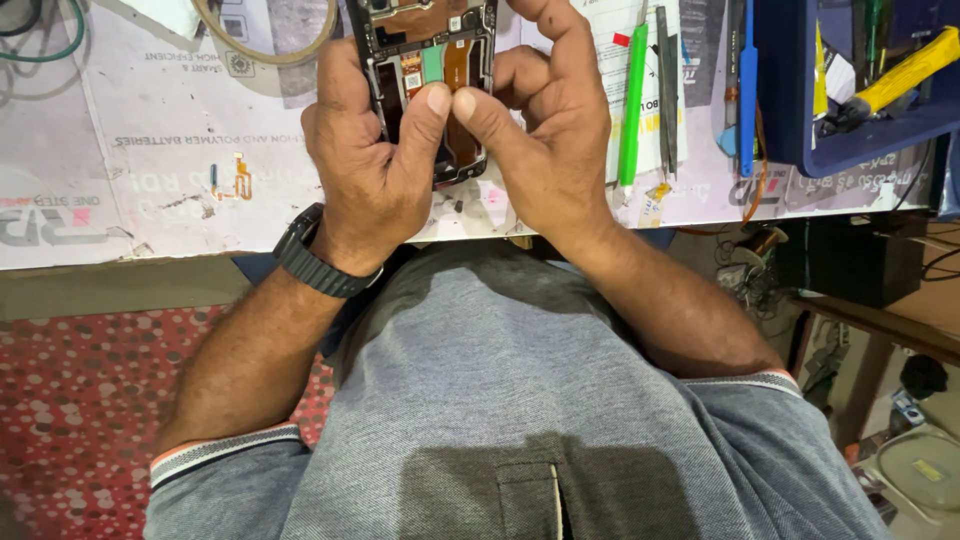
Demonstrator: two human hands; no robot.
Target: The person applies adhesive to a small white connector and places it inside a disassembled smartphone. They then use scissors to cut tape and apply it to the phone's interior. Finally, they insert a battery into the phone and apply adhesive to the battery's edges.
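An opened phone (428,45) with its back cover off lies on the white workbench (130,170), showing a black frame, orange flex cables and a green part. My left hand (370,160), with a black watch on its wrist, grips the phone's left edge, thumb pressed on the inside. Gripping the right edge is my right hand (545,130), its thumb on the phone's inside too. The two thumb tips meet over the middle of the phone. Its lower part is hidden under my hands.
A green plastic pry stick (632,105) and dark tweezers (666,90) lie right of my hands. A blue tray (790,110) with tools sits at far right, a blue tool (747,90) beside it. A small orange flex cable (238,178) lies at left. Red patterned floor is below.
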